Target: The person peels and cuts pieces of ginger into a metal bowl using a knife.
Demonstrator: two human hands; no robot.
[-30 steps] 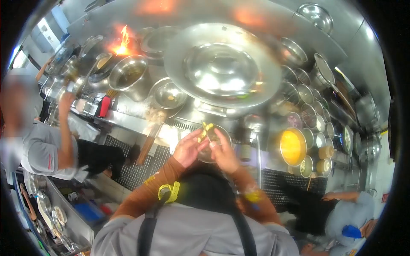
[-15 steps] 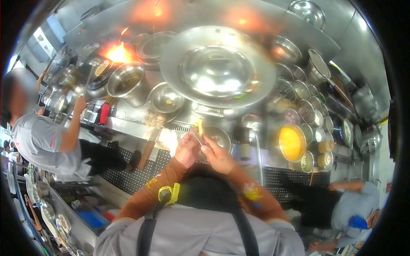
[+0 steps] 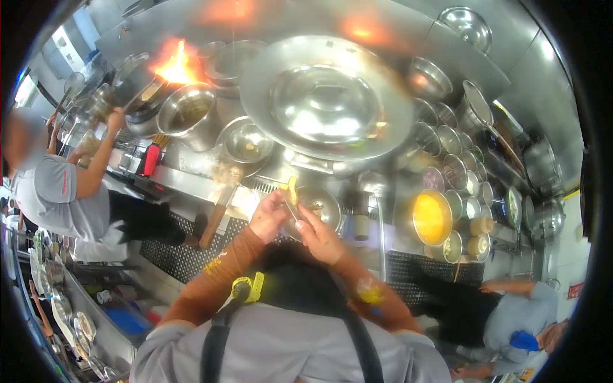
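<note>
In the head view my left hand (image 3: pixel 269 217) is closed, its fingertips pinching a yellow, curved piece of food (image 3: pixel 293 186) whose exact kind I cannot make out. My right hand (image 3: pixel 321 237) is closed round a thin, shiny metal utensil (image 3: pixel 292 209) that slants up against the yellow piece. Whether it is a knife or a spoon is too small to tell. Below both hands is a metal bowl (image 3: pixel 333 205) with a few small pieces in it. A wide wok with a domed metal lid (image 3: pixel 325 105) stands just beyond.
Flames (image 3: pixel 180 67) rise at the left burner, near a person in grey (image 3: pixel 60 191) handling a pan. A metal pot (image 3: pixel 187 112) stands beside them. On the right are several containers and a bowl of orange-yellow liquid (image 3: pixel 431 219). Another person (image 3: pixel 520 319) is at the lower right.
Both my hands have shifted slightly left, with the yellow piece and utensil still in them. The flames are taller, and the person at left has raised an arm.
</note>
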